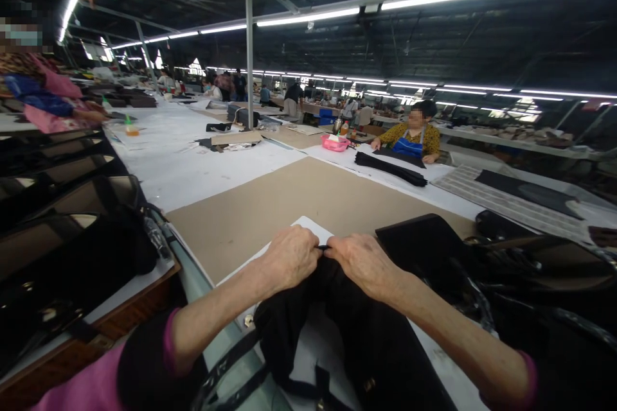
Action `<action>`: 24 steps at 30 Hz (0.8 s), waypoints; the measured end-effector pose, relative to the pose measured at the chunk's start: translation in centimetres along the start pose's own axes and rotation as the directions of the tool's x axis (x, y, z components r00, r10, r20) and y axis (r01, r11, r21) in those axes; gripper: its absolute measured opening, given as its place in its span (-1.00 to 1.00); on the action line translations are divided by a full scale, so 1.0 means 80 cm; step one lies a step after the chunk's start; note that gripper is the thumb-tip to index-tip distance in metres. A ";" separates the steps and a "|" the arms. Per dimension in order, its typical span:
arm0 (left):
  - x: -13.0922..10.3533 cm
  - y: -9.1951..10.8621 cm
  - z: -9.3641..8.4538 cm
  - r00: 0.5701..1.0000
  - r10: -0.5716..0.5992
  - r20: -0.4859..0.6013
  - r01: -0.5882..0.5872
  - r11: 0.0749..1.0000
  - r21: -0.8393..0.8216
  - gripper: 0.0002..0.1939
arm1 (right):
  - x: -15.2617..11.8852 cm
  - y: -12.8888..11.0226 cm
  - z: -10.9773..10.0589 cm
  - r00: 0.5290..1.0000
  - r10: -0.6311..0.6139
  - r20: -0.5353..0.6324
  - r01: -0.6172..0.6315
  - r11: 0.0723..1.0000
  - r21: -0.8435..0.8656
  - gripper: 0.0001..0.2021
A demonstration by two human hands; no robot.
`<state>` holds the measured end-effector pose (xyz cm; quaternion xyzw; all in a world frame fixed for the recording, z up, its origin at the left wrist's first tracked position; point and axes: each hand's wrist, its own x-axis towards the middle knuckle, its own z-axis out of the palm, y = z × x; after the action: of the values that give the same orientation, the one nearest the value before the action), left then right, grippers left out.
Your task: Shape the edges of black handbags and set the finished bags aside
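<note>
Both hands meet at the middle of the view, pinching the upper edge of a black fabric bag (366,334). My left hand (295,255) is closed on that edge from the left, and my right hand (362,263) is closed on it from the right, the fingertips nearly touching. Below them the bag hangs down toward the front, its dark straps trailing at the bottom. A white sheet (311,226) lies just behind the hands, on a tan board (289,192).
More black bags (554,270) lie at the right, and a row of them (72,244) stands at the left. Farther back are a pink basket (335,142), a stack of black strips (389,168) and a glue bottle (130,126). A person (409,135) sits across the table; another stands far left.
</note>
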<state>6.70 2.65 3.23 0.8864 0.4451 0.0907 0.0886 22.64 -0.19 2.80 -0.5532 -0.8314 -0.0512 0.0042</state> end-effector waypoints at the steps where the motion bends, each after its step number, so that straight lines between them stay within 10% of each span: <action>1: -0.001 -0.002 -0.003 1.000 -0.014 0.010 0.014 0.999 -0.048 -0.71 | -0.001 -0.001 0.000 1.000 -0.004 0.000 0.004 1.000 -0.011 -0.68; 7: -0.047 -0.034 -0.016 0.993 -0.015 0.113 0.065 0.886 -0.458 -0.49 | -0.006 -0.010 -0.002 1.000 0.022 0.012 -0.021 0.998 -0.063 -0.66; 13: -0.119 -0.025 -0.014 0.984 -0.167 0.062 0.178 0.915 -0.361 -0.58 | -0.021 0.009 -0.027 0.975 0.207 0.076 -0.220 0.929 0.298 -0.67; 24: -0.113 -0.007 0.028 0.987 -0.144 -0.068 0.104 0.907 -0.409 -0.70 | -0.077 0.027 -0.023 0.871 0.445 0.206 -0.452 0.564 0.691 -0.65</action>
<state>1.46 -4.45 0.20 0.8135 0.4760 0.2176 0.2536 26.92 -5.16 4.44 -0.6987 -0.6150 0.2841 0.2302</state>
